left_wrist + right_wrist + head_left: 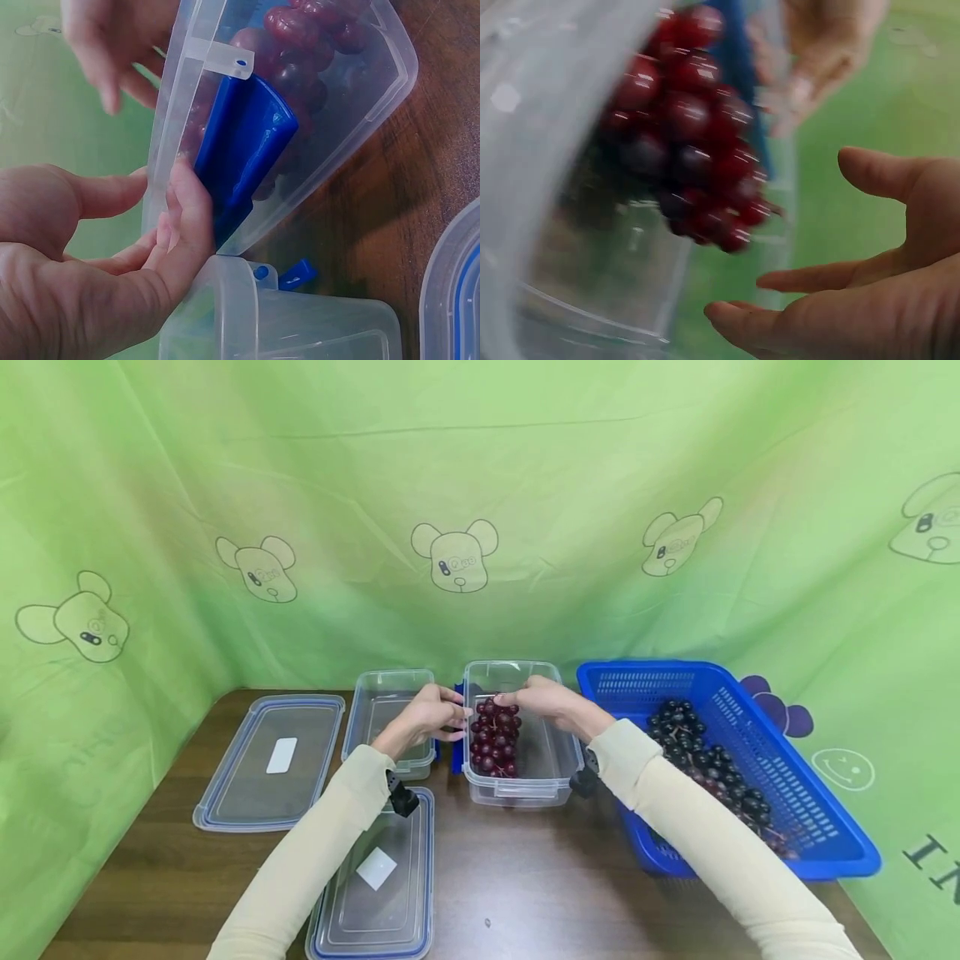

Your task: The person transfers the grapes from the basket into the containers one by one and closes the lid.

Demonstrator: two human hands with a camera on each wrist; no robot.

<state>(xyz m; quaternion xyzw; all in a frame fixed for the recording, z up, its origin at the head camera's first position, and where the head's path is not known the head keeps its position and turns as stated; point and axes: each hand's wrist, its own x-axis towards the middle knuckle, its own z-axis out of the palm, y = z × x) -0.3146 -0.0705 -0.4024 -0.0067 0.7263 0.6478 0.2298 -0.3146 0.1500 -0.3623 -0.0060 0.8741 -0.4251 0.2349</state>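
A bunch of dark red grapes (495,739) lies along the left side inside a clear plastic container (547,752). At that container's left rim my left hand (432,714) pinches the edge, thumb at the rim and fingers by the blue latch (251,135), which hangs down outside the wall. My right hand (551,700) is over the container, close to the far end of the bunch. In the right wrist view its thumb and fingers (810,277) are spread apart, off the grapes, with nothing between them.
A second clear container (386,702) stands to the left. Two clear lids with blue seals lie on the wooden table, one lid (247,768) at far left and another lid (397,902) nearer. At right, a blue basket (802,777) holds dark grapes (708,760). Green cloth (555,610) hangs behind.
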